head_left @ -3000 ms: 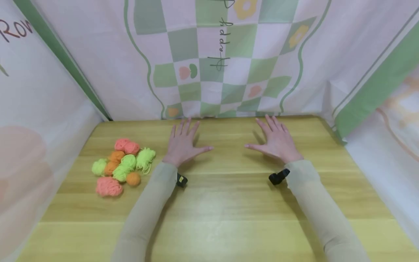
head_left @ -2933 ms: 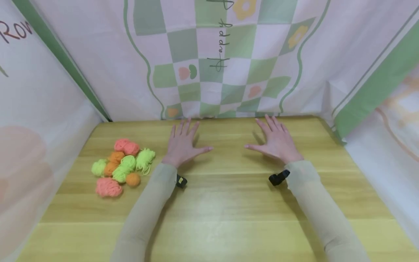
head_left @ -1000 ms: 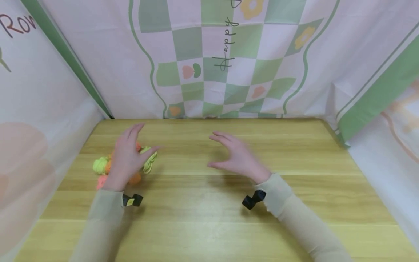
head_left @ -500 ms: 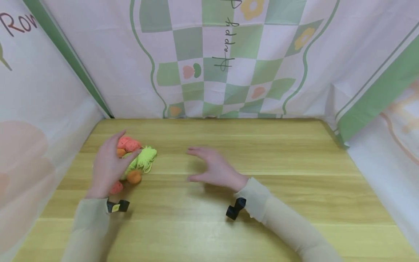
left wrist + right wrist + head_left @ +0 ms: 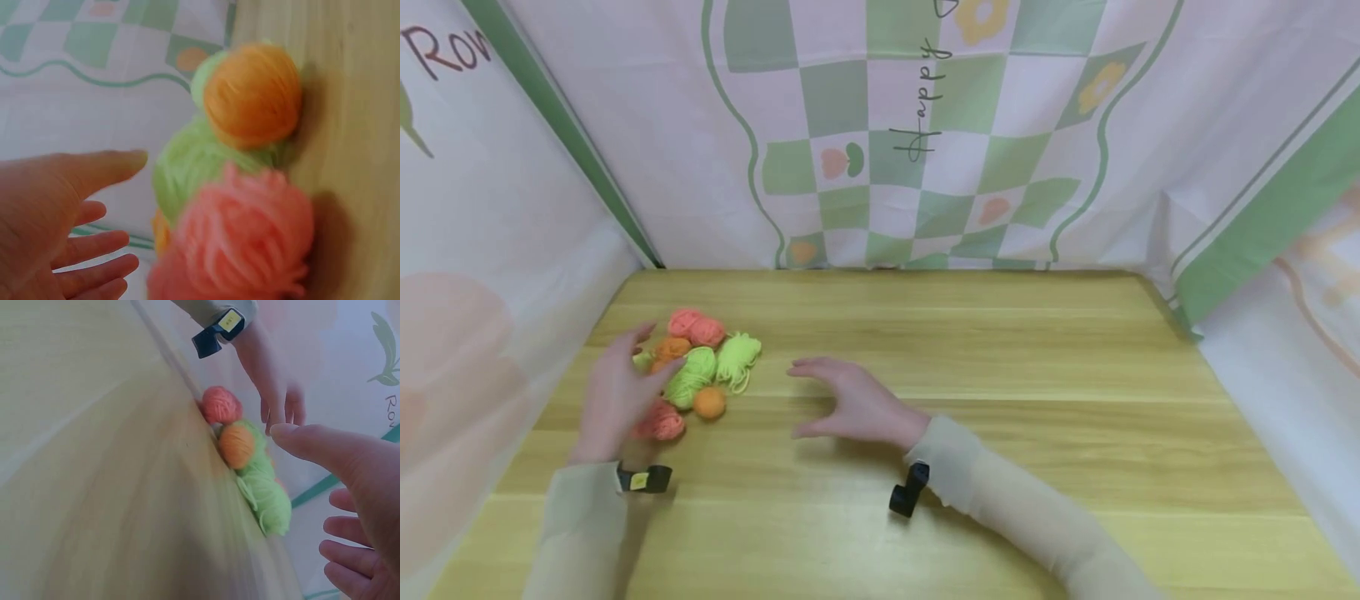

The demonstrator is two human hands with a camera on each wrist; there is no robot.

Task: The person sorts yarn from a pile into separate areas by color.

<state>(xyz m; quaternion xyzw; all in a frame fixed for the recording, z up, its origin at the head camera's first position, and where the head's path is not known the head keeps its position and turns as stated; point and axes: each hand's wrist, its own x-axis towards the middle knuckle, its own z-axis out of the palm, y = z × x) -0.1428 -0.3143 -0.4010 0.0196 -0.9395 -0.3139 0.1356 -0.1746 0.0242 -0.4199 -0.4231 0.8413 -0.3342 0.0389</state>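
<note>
The right hand (image 5: 857,406) hovers above the table (image 5: 970,467), fingers apart and gripping nothing. Just beyond to the left, the left hand (image 5: 617,398), fingers loosely spread, reaches over the heap of yarn balls (image 5: 696,371).

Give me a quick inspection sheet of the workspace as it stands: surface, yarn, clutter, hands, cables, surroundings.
Surface: wooden table, bare right of the hands.
Job's things: yarn pile at the left; pink, orange and lime-green bundles bunched together.
Clutter: nothing seen.
Hands: left hand open above the pile's left side, contact unclear; right hand open, just right of the pile, apart from it. Both hold nothing.
Cables: nothing seen; black wrist straps only.
Surroundings: printed green-checked cloth behind and at both sides.
</note>
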